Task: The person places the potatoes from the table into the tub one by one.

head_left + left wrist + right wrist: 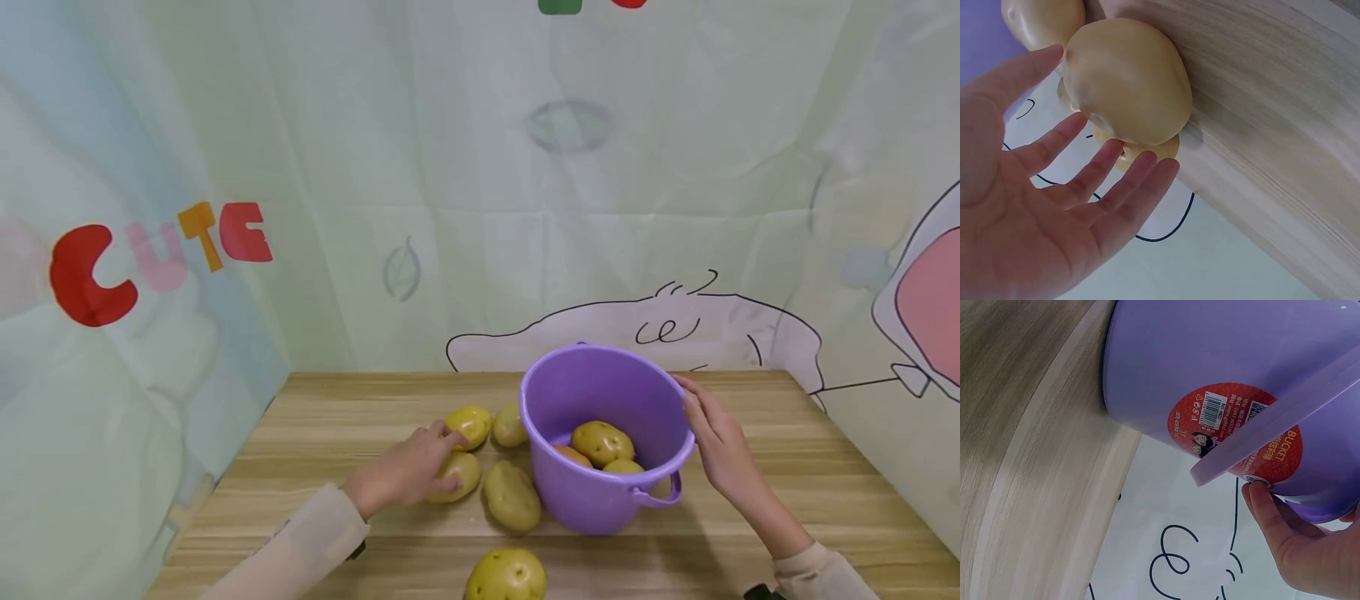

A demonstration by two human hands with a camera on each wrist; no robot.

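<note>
Head view shows left hand (408, 467) spread at a potato (469, 470), right hand (720, 446) gripping the upward-opening bucket (581, 493).

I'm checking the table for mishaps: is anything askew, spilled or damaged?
One thing: the round purple plastic bucket looks tilted, since its rim slopes down toward the near right in the head view, though the wide lens may exaggerate that. The oval yellow potatoes inside aren't spilling, and I see no damage.
</note>
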